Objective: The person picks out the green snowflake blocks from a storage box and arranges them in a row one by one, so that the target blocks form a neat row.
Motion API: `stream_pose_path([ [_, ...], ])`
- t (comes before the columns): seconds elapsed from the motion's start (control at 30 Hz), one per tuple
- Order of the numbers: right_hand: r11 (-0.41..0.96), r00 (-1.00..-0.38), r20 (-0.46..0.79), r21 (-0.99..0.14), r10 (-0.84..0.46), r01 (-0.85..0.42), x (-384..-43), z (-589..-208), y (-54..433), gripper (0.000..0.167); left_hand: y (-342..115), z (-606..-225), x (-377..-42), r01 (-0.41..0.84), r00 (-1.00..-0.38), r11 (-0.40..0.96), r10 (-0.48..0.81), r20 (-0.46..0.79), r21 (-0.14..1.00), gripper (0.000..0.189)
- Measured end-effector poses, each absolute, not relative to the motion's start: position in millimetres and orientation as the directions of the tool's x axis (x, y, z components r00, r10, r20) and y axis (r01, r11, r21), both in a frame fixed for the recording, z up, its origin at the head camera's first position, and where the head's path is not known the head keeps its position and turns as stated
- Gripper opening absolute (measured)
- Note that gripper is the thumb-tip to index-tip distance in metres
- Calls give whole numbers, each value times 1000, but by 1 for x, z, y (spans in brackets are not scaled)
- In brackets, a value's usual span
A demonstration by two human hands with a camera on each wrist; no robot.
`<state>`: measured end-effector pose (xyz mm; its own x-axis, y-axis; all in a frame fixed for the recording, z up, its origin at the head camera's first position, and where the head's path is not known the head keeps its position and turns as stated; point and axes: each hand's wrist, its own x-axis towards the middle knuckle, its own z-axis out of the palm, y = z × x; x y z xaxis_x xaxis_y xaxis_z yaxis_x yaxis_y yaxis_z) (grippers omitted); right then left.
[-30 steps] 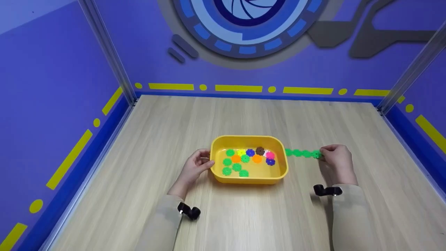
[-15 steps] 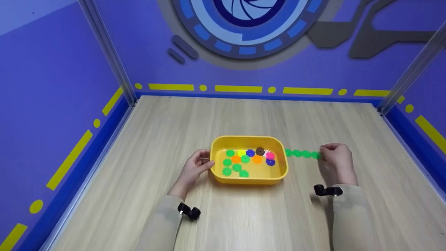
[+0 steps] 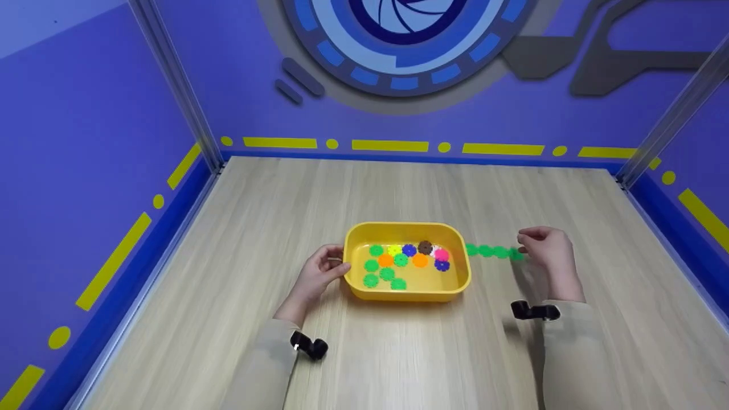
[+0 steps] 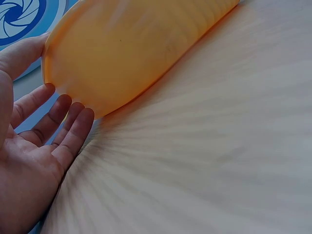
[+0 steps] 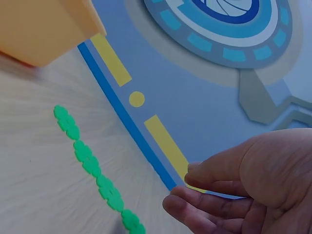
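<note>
My left hand (image 3: 312,278) holds the left end of a yellow plastic tub (image 3: 407,295), thumb at the rim and fingertips against the outer wall in the left wrist view. Inside the tub lie notched snowflake discs: several green discs (image 3: 387,274), orange discs (image 3: 420,259), blue discs (image 3: 409,250), a brown disc (image 3: 425,247), a pink disc (image 3: 441,254) and a yellow disc (image 3: 394,249). A row of green discs (image 5: 87,158) lies on the table right of the tub. Over its right end hovers my right hand (image 3: 551,256), fingers loosely bent with nothing between them.
The wooden table (image 3: 273,205) is enclosed by blue panels (image 3: 398,125) at the back and both sides. Metal posts (image 3: 179,85) stand at the back corners. A black wrist mount (image 3: 535,311) sits on each sleeve.
My right hand has let go of the row's right-end green disc and risen slightly up and left. The row stays on the table. My left hand and the tub have not moved.
</note>
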<state>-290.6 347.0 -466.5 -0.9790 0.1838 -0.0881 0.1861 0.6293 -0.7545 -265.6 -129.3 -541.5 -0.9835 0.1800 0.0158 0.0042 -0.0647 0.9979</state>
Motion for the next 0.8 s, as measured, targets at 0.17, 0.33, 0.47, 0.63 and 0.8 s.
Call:
stream_pose_path([
  [0.17,642,-983,-49,-751,175,151,-289,-460,339,43,-129,-541,-266,7,-983,-64,184,19,998,48],
  [0.33,638,-989,-25,-761,149,115,-288,-453,330,42,-130,-541,-266,6,-984,-60,178,17,998,47],
  [0.47,643,-993,-1,-762,121,79,-288,-450,323,41,-130,-541,-266,10,-985,-53,172,19,999,47],
  [0.63,669,-994,36,-742,101,41,-288,-448,311,37,-130,-542,-266,27,-985,-35,170,32,999,46],
  [0.8,668,-996,43,-744,79,21,-288,-445,300,37,-130,-543,-267,31,-984,-36,176,37,999,46],
])
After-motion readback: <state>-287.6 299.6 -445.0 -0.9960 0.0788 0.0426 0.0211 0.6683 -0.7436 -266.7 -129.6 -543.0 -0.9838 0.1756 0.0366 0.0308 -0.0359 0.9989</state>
